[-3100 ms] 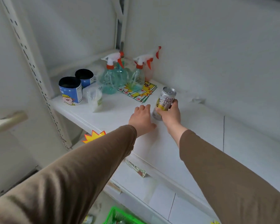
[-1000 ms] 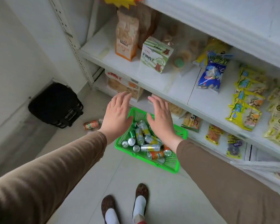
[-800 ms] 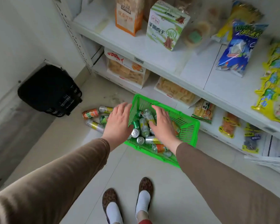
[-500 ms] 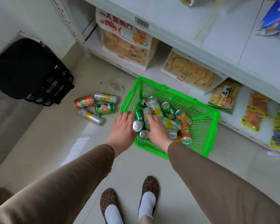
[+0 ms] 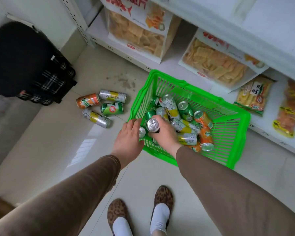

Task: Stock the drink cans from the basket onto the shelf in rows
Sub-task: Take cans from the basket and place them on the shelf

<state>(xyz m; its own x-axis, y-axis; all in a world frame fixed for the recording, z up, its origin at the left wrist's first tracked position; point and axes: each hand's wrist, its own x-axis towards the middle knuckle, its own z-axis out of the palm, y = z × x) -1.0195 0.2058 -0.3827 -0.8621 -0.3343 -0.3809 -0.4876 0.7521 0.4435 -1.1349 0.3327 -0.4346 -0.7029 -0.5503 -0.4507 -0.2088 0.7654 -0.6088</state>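
A black bag (image 5: 26,63) lay at the far left against the wall. To its right, four loose cans (image 5: 101,107) lay on their sides on the floor, just left of the green basket (image 5: 228,133). The left hand (image 5: 129,138) reached over the basket's near-left rim, fingers curled onto a silver can top (image 5: 142,132); whether it gripped that can could not be told. Beside it, touching, the right hand (image 5: 165,133) was wrapped around an upright can (image 5: 152,125), lid facing up, at the basket's near-left corner. More cans (image 5: 186,116) lay heaped in the basket. Snack bags (image 5: 215,62) sat on the bottom shelf (image 5: 169,65) behind, to the far right.
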